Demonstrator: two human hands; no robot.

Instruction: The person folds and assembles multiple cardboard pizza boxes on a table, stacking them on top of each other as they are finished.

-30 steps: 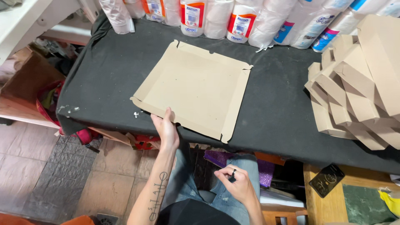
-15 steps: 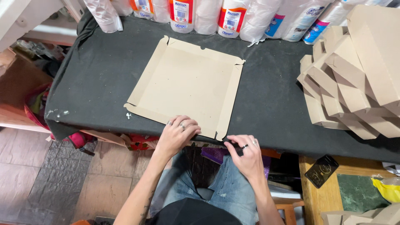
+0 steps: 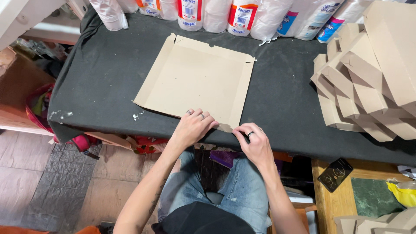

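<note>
A flat brown cardboard box blank (image 3: 197, 80) with creased side flaps lies on the black-covered table (image 3: 104, 86). My left hand (image 3: 193, 128) presses on the blank's near edge, fingers curled over the flap. My right hand (image 3: 255, 143) pinches the near right corner flap of the same blank, a ring on one finger. Both hands meet at that corner by the table's front edge.
A stack of folded cardboard boxes (image 3: 368, 73) fills the table's right side. Wrapped paper rolls and packs (image 3: 242, 15) line the back edge. A wooden surface with a dark card (image 3: 336, 173) is at lower right. Tiled floor (image 3: 47, 182) lies to the left.
My right hand rose from my lap to the blank's near right corner. My left hand shifted right along the near edge to meet it.
</note>
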